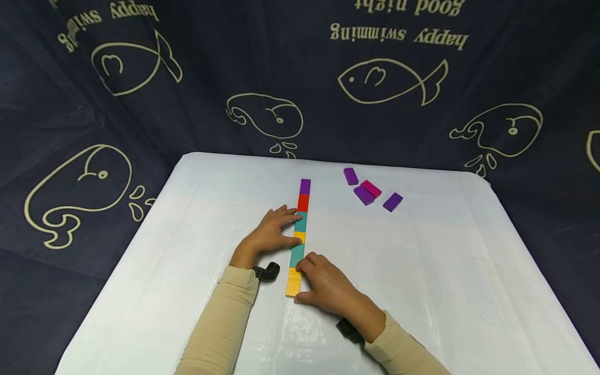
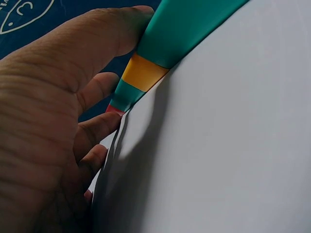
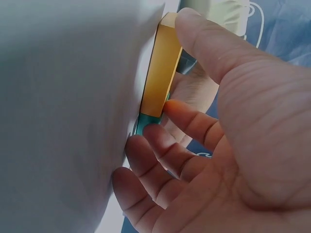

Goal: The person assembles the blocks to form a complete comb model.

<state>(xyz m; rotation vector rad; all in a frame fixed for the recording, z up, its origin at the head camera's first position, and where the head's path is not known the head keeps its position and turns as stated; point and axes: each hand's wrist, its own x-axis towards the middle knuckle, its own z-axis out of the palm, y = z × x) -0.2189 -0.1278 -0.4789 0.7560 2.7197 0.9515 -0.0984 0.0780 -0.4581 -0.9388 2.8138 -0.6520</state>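
Flat coloured blocks lie end to end in a straight row down the white table. From the far end come a purple block (image 1: pixel 305 186), a red block (image 1: pixel 303 203), a teal block (image 1: pixel 300 225), a short yellow block (image 1: pixel 300 237), another teal block (image 1: pixel 297 255) and a longer yellow block (image 1: pixel 294 284). My left hand (image 1: pixel 268 232) touches the row from the left, thumb at the short yellow block and fingertips by the far teal one. My right hand (image 1: pixel 332 287) pinches the longer yellow block lengthwise, thumb at its near end and index finger at its far end.
Towards the back right lie loose purple blocks (image 1: pixel 350 176), one with a pink block (image 1: pixel 371 188) against it and another purple block (image 1: pixel 392 202) farther right. A dark cloth (image 1: pixel 290 62) with fish drawings hangs behind the table (image 1: pixel 445 312).
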